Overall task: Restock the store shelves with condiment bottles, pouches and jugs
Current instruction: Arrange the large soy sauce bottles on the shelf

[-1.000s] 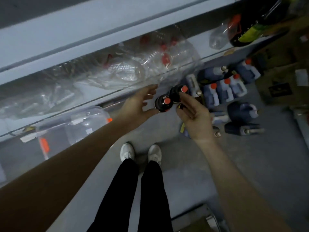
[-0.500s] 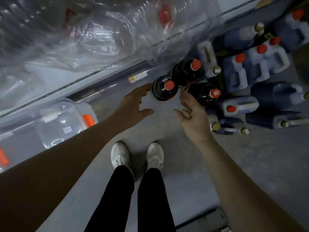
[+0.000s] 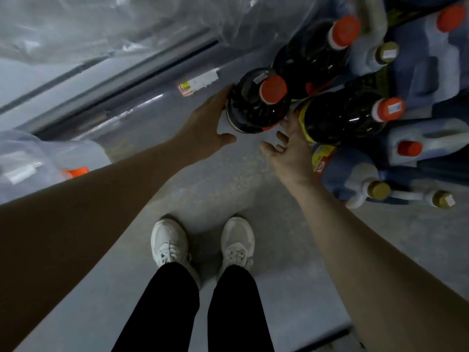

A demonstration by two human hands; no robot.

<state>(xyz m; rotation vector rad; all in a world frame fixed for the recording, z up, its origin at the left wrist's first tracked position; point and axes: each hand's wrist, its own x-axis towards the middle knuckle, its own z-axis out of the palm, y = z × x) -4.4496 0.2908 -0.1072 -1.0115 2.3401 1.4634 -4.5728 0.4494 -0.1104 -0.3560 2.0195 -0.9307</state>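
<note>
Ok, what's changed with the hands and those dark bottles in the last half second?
The left hand moved forward until it touches the side of the nearest dark bottle; the right hand reached forward against the yellow-labelled bottle. Neither plainly grips yet. The third dark bottle and the blue jugs stayed put.

The floor [image 3: 228, 189] was bare grey concrete, dull and mottled in the dim light. Along its far side ran the pale metal edge of a low shelf [image 3: 127, 69] with a small price label [image 3: 199, 82] stuck on it, and crumpled clear plastic sheeting [image 3: 101, 26] hung above.
</note>
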